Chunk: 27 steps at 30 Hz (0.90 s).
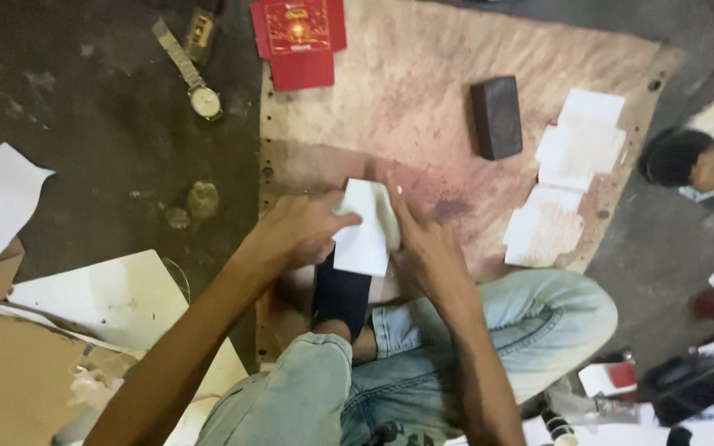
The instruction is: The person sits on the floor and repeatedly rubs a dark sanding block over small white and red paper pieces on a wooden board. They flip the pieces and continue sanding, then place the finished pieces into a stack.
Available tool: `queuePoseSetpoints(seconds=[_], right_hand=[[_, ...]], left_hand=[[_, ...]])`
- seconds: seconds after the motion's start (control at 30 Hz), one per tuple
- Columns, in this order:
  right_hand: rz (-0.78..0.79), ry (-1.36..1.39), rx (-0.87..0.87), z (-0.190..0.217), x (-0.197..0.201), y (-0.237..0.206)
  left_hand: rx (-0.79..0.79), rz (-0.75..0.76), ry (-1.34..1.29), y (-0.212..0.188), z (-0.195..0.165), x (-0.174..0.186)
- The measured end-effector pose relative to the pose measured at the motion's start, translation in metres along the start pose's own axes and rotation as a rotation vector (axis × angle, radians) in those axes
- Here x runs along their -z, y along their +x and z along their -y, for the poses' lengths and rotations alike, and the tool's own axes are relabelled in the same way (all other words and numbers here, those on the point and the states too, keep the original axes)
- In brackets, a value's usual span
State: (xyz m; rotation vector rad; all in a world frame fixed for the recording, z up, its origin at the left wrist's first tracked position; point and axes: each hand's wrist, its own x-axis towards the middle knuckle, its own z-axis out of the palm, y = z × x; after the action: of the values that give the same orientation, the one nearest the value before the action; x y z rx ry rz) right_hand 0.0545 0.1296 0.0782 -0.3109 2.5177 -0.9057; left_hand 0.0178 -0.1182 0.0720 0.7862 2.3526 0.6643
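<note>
A: Item one, hands?

B: Left hand [295,231] and right hand [423,248], both pinching a white folded paper [364,227] between them, over the near edge of the stained board [406,91].

A: Item two, surroundings?

B: Dark block [497,116] far right on the board; white sheets [568,177] beside it; red packet [297,40] at the far edge; wristwatch [192,70] far left on the floor.

The folded paper [365,227] held between the left hand [295,231] and right hand [427,252] is plain white. The board [423,91] underneath is tan with blotchy pinkish-red stains. The block [497,116] on it is dark brown, nearly black, and the stacked paper sheets [576,153] beside it are white. The envelopes [299,37] up top are bright red with a gold print. The wristwatch [196,78] is silver with a pale dial, the jeans [497,330] are light faded blue, and the floor [101,124] is dark grey and mottled.
</note>
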Motion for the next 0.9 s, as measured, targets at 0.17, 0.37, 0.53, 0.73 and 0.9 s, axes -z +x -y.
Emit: queuePoseSetpoints(seconds=[0.17,0.37,0.53,0.73,0.9], right_hand=[[0.019,0.783,-0.311,-0.021,-0.029,-0.018],[-0.406,0.682,-0.477,-0.046,-0.046,-0.009],[-0.684,0.020,-0.154,-0.061,-0.041,0.012],[-0.686,-0.267,-0.089,-0.047,-0.057,0.020],[-0.616,-0.250,-0.015,-0.041,-0.057,0.016]], left_hand=[[0.035,-0.065,-0.092,0.000,0.001,0.001],[-0.079,-0.120,0.097,0.017,-0.011,-0.005],[0.150,-0.304,0.325,0.041,-0.037,-0.024],[0.197,-0.216,-0.413,0.050,-0.028,-0.032],[0.237,-0.401,-0.376,0.055,-0.019,-0.039]])
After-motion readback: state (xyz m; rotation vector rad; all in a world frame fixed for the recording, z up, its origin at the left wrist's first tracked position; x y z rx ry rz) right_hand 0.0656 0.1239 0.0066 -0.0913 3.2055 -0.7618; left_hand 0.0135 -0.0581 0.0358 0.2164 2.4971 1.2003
